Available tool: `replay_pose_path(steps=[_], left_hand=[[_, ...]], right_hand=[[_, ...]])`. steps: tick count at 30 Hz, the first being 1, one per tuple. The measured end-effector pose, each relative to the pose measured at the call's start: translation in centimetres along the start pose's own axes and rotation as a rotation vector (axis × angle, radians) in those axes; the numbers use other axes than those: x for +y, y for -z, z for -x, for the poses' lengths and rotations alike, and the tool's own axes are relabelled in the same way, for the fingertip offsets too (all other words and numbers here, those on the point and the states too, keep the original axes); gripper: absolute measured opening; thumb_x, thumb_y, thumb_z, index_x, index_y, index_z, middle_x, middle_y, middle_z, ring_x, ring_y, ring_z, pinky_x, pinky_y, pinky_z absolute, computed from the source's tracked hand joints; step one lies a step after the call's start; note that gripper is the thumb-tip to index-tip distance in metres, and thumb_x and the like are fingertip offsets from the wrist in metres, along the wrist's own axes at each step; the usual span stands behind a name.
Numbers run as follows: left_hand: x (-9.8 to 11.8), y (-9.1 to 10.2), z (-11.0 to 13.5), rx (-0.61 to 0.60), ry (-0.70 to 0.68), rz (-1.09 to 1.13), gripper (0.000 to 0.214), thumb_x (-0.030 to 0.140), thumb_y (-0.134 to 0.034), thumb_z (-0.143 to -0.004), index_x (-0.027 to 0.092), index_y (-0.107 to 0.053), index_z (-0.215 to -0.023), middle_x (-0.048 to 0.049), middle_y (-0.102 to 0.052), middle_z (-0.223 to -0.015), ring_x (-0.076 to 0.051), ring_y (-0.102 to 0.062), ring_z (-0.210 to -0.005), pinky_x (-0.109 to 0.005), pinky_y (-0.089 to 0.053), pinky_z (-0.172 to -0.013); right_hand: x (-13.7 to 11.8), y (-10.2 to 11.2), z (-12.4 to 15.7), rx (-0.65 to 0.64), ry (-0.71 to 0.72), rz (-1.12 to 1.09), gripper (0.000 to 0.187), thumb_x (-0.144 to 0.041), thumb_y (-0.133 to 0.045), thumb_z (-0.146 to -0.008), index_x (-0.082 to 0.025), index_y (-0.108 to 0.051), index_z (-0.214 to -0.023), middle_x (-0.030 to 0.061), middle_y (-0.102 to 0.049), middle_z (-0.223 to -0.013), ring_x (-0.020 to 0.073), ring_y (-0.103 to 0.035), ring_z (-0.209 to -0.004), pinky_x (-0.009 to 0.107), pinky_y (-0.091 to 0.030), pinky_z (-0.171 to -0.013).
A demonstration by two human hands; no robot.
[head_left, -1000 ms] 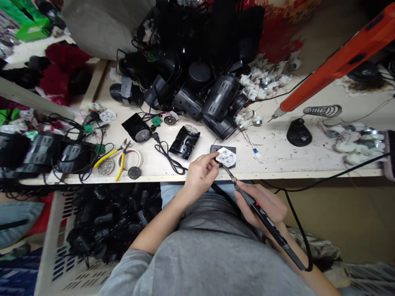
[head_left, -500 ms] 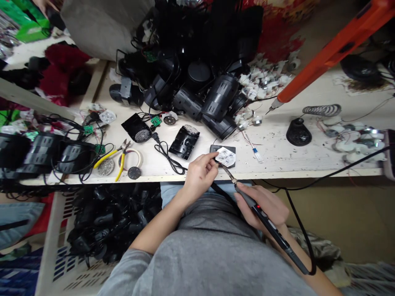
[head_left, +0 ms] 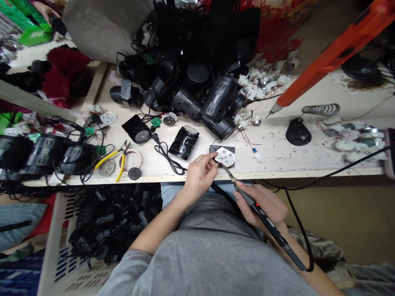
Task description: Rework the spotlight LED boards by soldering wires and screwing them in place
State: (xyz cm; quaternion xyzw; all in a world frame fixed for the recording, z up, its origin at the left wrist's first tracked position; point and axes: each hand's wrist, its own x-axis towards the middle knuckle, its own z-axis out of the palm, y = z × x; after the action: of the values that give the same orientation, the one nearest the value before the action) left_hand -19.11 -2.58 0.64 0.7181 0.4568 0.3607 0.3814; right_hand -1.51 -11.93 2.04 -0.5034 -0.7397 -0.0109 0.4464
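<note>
At the bench's front edge, a white plate with several round clear lenses (head_left: pixel 225 156) lies on a dark flat block (head_left: pixel 214 148). My left hand (head_left: pixel 200 173) is closed in a pinch at the plate's left edge; what its fingertips hold is too small to make out. My right hand (head_left: pixel 267 202) grips a soldering iron (head_left: pixel 275 233) with a small red light lit on its handle. The iron's tip meets the plate's lower edge, close to my left fingertips. Left of the block is an open black housing half (head_left: pixel 184 142) with a cable beside it.
Yellow-handled cutters (head_left: pixel 122 162) and a tape roll (head_left: pixel 138 154) lie at left. Black lamp housings (head_left: pixel 219 96) pile up behind. An orange electric screwdriver (head_left: pixel 321 61) hangs at right, above a coiled iron stand (head_left: pixel 321 109). A crate (head_left: pixel 51 246) of black parts stands below; a co-worker's hand (head_left: pixel 46 11) shows top left.
My hands, the iron and the plate hold almost the same position. The view has shifted very slightly. At top left, the co-worker's hand has come further into view, with a dark piece.
</note>
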Motion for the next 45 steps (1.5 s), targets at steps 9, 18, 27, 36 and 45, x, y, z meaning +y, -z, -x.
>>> replay_pose_path(steps=[9, 18, 27, 36, 45], left_hand=[[-0.12, -0.32, 0.12, 0.034, -0.023, -0.040, 0.029, 0.010, -0.061, -0.087, 0.014, -0.068, -0.115, 0.0000, -0.068, -0.079, -0.007, -0.058, -0.062, -0.019, -0.051, -0.062], [0.01, -0.46, 0.06, 0.057, 0.003, -0.028, 0.029, 0.010, -0.061, -0.085, 0.015, -0.069, -0.113, 0.0003, -0.068, -0.078, -0.008, -0.058, -0.061, -0.019, -0.052, -0.061], [0.00, -0.60, 0.11, 0.074, 0.013, -0.024, 0.028, 0.010, -0.061, -0.085, 0.014, -0.070, -0.111, 0.0004, -0.067, -0.077, -0.007, -0.057, -0.060, -0.018, -0.051, -0.059], [-0.11, -0.67, 0.15, 0.082, 0.011, -0.016, 0.030, 0.008, -0.060, -0.083, 0.013, -0.070, -0.111, 0.0005, -0.067, -0.076, -0.007, -0.057, -0.060, -0.018, -0.051, -0.060], [-0.03, -0.68, 0.18, 0.087, 0.022, -0.017, 0.030, 0.008, -0.060, -0.083, 0.013, -0.070, -0.110, 0.0001, -0.067, -0.076, -0.007, -0.057, -0.061, -0.018, -0.051, -0.060]], right_hand=[[-0.07, 0.02, -0.08, -0.009, -0.008, 0.022, 0.027, -0.009, -0.073, -0.083, -0.013, -0.067, -0.110, 0.0063, -0.075, -0.079, 0.0139, -0.067, -0.060, 0.026, -0.056, -0.058], [-0.04, -0.27, -0.10, 0.003, 0.012, 0.006, 0.025, -0.004, -0.074, -0.081, -0.007, -0.068, -0.105, 0.0101, -0.074, -0.076, 0.0154, -0.067, -0.058, 0.026, -0.054, -0.059], [0.04, -0.37, -0.12, -0.013, 0.013, -0.006, 0.023, -0.006, -0.072, -0.083, -0.008, -0.067, -0.105, 0.0088, -0.073, -0.075, 0.0153, -0.066, -0.059, 0.025, -0.054, -0.060], [0.02, -0.34, -0.14, -0.022, 0.004, -0.008, 0.023, -0.005, -0.072, -0.082, -0.009, -0.067, -0.105, 0.0080, -0.073, -0.074, 0.0150, -0.066, -0.058, 0.026, -0.054, -0.059], [-0.27, 0.03, -0.14, -0.026, 0.002, 0.026, 0.023, -0.010, -0.070, -0.086, -0.015, -0.066, -0.108, 0.0046, -0.072, -0.074, 0.0135, -0.065, -0.058, 0.025, -0.055, -0.058]])
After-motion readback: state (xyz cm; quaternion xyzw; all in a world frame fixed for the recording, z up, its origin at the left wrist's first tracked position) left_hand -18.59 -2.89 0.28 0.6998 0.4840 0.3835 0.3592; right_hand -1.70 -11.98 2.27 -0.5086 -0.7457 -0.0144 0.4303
